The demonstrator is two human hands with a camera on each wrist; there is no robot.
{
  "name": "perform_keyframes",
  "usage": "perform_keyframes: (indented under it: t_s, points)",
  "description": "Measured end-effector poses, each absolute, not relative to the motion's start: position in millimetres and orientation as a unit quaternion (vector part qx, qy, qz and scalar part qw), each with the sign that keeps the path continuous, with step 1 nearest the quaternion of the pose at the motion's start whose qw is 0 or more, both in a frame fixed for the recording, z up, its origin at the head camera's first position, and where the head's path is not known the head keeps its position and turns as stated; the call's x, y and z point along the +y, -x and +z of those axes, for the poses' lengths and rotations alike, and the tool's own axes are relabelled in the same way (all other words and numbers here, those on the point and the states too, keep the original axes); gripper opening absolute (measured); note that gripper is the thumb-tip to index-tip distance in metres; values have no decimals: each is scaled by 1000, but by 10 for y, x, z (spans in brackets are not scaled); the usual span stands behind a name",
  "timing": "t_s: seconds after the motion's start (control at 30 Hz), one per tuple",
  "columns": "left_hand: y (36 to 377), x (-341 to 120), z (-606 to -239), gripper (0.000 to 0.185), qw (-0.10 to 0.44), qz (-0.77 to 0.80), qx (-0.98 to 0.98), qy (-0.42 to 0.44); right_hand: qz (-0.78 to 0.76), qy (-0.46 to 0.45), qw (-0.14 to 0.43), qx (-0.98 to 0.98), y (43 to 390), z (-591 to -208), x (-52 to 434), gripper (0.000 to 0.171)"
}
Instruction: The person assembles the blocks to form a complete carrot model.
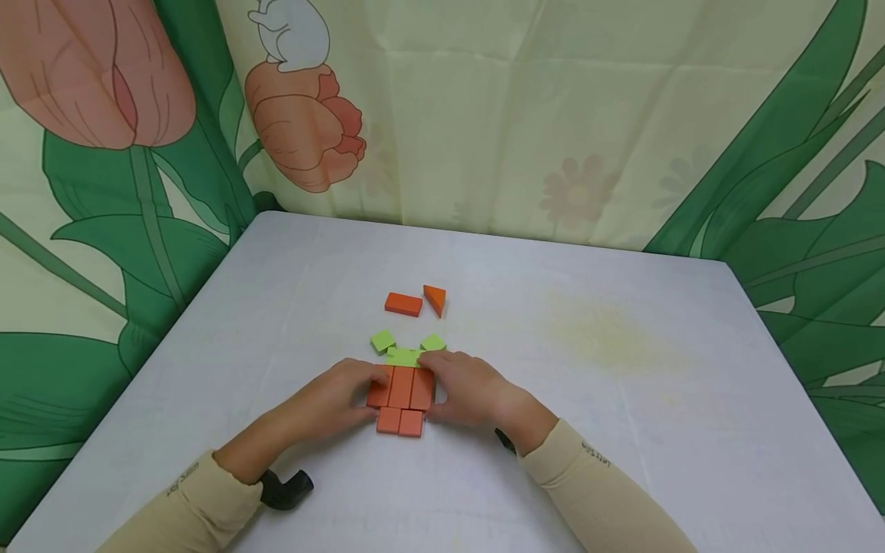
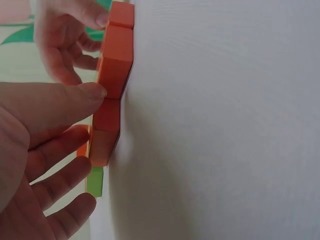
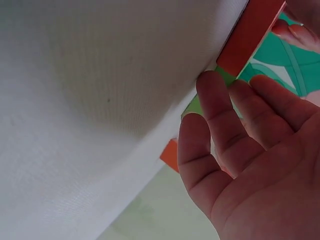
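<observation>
Flat orange blocks (image 1: 401,388) lie packed together on the white table (image 1: 622,399), three long ones over two small squares (image 1: 399,422). Green blocks (image 1: 404,356) sit along their top edge. My left hand (image 1: 346,395) presses the cluster's left side with relaxed fingers. In the left wrist view my left hand's (image 2: 45,130) thumb touches the orange blocks (image 2: 115,65). My right hand (image 1: 463,384) presses the right side, its fingertips at the green blocks. In the right wrist view my right hand's (image 3: 240,150) straight fingers meet an orange block (image 3: 250,35).
A loose orange rectangle (image 1: 403,304) and an orange triangle (image 1: 435,299) lie just beyond the cluster. A flower-printed curtain (image 1: 525,115) hangs behind the table's far edge. A black wrist mount (image 1: 286,488) shows at my left sleeve.
</observation>
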State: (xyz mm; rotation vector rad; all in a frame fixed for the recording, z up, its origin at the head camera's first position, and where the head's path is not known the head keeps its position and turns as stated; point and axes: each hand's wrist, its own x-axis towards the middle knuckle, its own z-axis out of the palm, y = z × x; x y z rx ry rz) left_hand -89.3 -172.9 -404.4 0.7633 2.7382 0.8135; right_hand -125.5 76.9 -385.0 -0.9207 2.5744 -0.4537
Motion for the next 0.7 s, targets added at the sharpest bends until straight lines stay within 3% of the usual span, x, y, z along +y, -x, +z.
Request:
perform_keyframes:
  t_s: [0.43, 0.7]
  points:
    - [845, -1726, -4063, 57, 83, 281, 917, -270, -98, 323, 165, 927, 1190, -3880, 718, 103]
    - [827, -1713, -4061, 58, 78, 278, 921, -264, -73, 330, 148, 929, 1166, -3886, 701, 101]
